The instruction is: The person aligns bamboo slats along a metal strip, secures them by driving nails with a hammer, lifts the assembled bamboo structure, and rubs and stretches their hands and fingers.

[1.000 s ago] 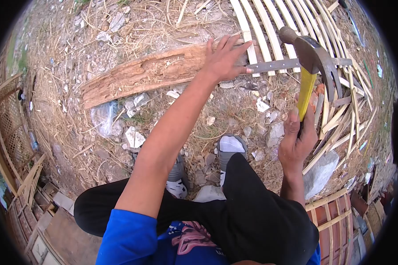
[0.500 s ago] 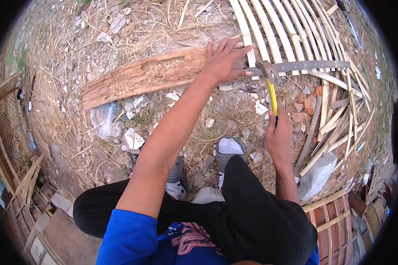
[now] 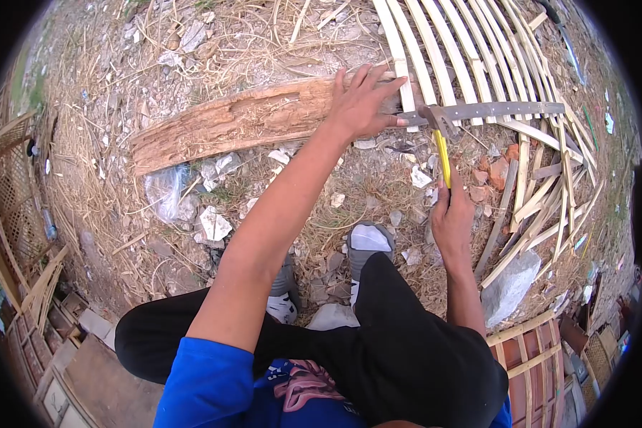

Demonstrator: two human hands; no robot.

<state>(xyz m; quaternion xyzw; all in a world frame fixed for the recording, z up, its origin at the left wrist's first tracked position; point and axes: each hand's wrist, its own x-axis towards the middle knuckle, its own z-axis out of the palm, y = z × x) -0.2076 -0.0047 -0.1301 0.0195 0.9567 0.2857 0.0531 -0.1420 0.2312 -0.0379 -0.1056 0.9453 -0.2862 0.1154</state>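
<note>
My left hand (image 3: 366, 103) lies with spread fingers on the right end of a rough, weathered wooden plank (image 3: 228, 123), its fingertips reaching the first pale slat (image 3: 399, 53). A hammer (image 3: 441, 146) with a yellow and black handle is gripped in my right hand (image 3: 452, 221). The hammer's head is at a dark flat strip with dots along it (image 3: 503, 110), which crosses the lower ends of several parallel pale slats (image 3: 456, 60). Whether the head touches the strip I cannot tell. The left end of the strip runs beside my left thumb.
Loose wooden strips (image 3: 542, 203) are heaped at the right, near reddish brick pieces (image 3: 498, 172) and a grey stone (image 3: 512, 285). A clear plastic bag (image 3: 165, 192) lies below the plank. Lattice panels (image 3: 18, 207) stand at the far left; a framed reddish panel (image 3: 531, 371) is at lower right.
The hammer and my right hand have shifted slightly right and down. My left hand stays spread on the plank, and the view has moved a little.
</note>
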